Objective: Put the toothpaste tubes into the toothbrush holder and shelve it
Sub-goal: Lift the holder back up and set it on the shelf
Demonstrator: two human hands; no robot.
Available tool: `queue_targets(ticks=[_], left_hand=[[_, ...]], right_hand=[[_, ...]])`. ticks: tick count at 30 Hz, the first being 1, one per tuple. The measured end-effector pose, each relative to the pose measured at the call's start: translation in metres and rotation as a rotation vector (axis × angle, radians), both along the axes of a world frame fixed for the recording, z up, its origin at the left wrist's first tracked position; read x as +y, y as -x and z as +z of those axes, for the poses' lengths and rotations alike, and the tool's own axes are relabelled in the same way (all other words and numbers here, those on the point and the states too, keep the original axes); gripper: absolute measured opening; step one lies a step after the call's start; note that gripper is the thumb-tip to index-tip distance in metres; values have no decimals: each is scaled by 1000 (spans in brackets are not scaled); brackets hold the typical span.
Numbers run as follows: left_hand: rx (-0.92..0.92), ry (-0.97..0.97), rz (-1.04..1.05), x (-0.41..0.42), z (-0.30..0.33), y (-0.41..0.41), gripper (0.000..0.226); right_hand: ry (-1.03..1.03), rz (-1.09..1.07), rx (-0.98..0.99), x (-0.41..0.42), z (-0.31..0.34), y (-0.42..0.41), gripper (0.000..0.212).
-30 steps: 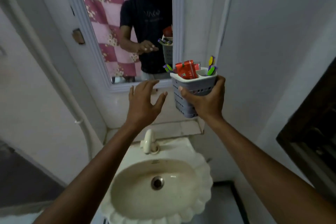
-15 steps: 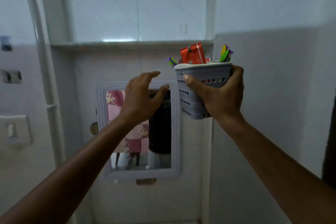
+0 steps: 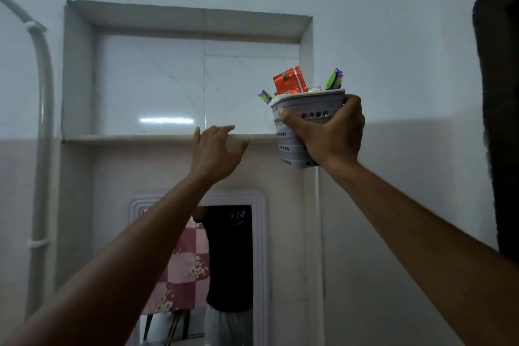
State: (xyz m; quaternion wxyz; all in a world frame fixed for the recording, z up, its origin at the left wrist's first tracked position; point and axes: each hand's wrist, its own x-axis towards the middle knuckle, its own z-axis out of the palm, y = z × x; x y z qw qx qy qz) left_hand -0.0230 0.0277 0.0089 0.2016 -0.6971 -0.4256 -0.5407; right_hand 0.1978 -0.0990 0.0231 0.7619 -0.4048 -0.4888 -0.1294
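Note:
My right hand [image 3: 331, 135] grips a grey perforated toothbrush holder [image 3: 292, 146] and holds it up in front of the right end of a tiled wall niche. Red toothpaste tubes [image 3: 289, 80] stick out of its top, with green and purple toothbrushes [image 3: 334, 80] beside them. The holder's upper half is level with the niche opening, its base below the shelf ledge [image 3: 126, 137]. My left hand [image 3: 214, 153] is raised with fingers spread, empty, its fingertips at the ledge's front edge, left of the holder.
The niche [image 3: 179, 78] has glossy marble-like walls and shows nothing on its ledge. A framed mirror [image 3: 261, 247] hangs below it. A white pipe [image 3: 42, 121] runs down the left wall. A dark frame [image 3: 500, 93] sits at the right edge.
The view has tilted up from the sink and mirror to the niche. My right hand has lifted the holder higher, up to the ledge's level, and my left hand has risen alongside to the ledge.

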Motion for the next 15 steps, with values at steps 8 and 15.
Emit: queue_targets(ticks=[8, 15], left_hand=[[-162, -179, -12, 19, -8, -7, 53], [-165, -186, -5, 24, -7, -7, 47]], right_hand=[[-22, -40, 37, 32, 36, 11, 106], [0, 4, 58, 71, 64, 27, 111]])
